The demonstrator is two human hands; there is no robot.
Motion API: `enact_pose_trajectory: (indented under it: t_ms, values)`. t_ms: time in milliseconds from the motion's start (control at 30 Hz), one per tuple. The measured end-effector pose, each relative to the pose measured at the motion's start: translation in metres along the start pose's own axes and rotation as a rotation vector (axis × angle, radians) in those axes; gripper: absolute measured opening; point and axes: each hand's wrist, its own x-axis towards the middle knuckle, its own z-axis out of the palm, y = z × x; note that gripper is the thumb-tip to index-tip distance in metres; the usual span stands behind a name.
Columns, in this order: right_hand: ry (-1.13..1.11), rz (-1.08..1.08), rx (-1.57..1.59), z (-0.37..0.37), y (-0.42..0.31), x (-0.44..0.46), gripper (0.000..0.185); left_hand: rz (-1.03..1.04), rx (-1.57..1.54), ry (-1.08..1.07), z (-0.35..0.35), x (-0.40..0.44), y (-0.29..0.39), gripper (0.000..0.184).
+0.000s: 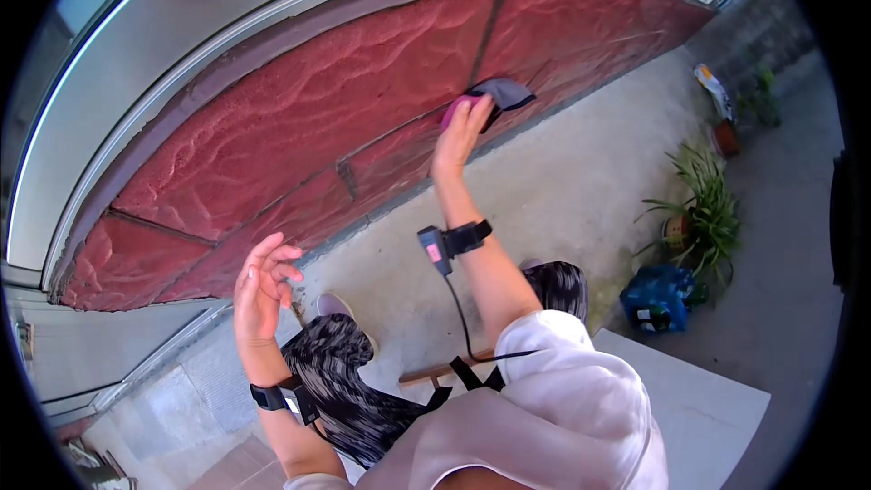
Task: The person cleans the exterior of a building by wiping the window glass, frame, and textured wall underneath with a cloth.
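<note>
Red stone wall [363,73] spans the far side above a pale concrete floor [562,145], with a potted plant [703,200] and a blue bag [658,298] at right. Against the wall's lower part, right of centre, the right hand [463,136] holds what looks like a pink-and-grey cloth [504,93], fingers stretched over it. Nearer and at left, the left hand [261,295] is empty, its fingers loosely bent and parted. Pressing the cloth to the stone seems the step in hand; the next move likely calls for steady, flat pressure along the rough face.
</note>
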Motion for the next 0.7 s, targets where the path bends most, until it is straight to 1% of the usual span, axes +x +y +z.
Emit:
enact_pose_trajectory:
  t_ms: [67,133,200,267,300,333,400,433,467,533,600,667,700]
  values:
    - [0.024,-0.044,-0.013,-0.009,0.02,0.034,0.059,-0.021,0.045,-0.051,0.009,-0.001,0.001,0.061]
    - [0.053,-0.028,0.054,-0.018,0.036,0.067,0.059,-0.055,0.07,-0.025,0.016,-0.003,0.001,0.062]
    - [0.081,0.08,0.137,-0.025,0.048,0.095,0.058,-0.06,0.143,-0.04,0.019,0.0,0.0,0.066]
    - [0.073,0.197,0.385,-0.03,0.049,0.101,0.058,-0.054,0.135,-0.037,0.017,0.002,0.002,0.067]
    - [0.061,0.266,0.451,-0.03,0.052,0.102,0.06,-0.028,0.12,-0.036,0.016,0.002,0.003,0.067]
    - [0.047,0.281,0.443,-0.029,0.055,0.096,0.06,-0.007,0.1,-0.028,0.016,0.0,0.003,0.067]
    - [0.078,0.494,0.57,-0.027,0.038,0.077,0.061,0.0,0.087,0.018,0.015,0.0,0.004,0.065]
    - [0.068,0.573,0.57,-0.022,0.05,0.068,0.062,0.039,0.062,0.039,0.011,0.002,0.002,0.062]
    - [0.058,0.583,0.563,-0.015,0.062,0.052,0.062,0.077,0.038,0.059,0.008,0.001,0.002,0.06]
    - [0.034,0.676,0.583,0.006,0.073,0.012,0.064,0.096,0.006,0.094,0.006,0.001,0.004,0.059]
    - [0.046,0.709,0.617,0.026,0.06,-0.04,0.066,0.126,-0.081,0.126,0.002,0.0,0.002,0.057]
    - [0.026,0.746,0.617,0.049,0.088,-0.084,0.067,0.132,-0.106,0.113,0.001,-0.001,0.002,0.054]
    - [0.004,0.781,0.648,0.055,0.084,-0.104,0.067,0.136,-0.118,0.093,0.001,-0.001,0.002,0.054]
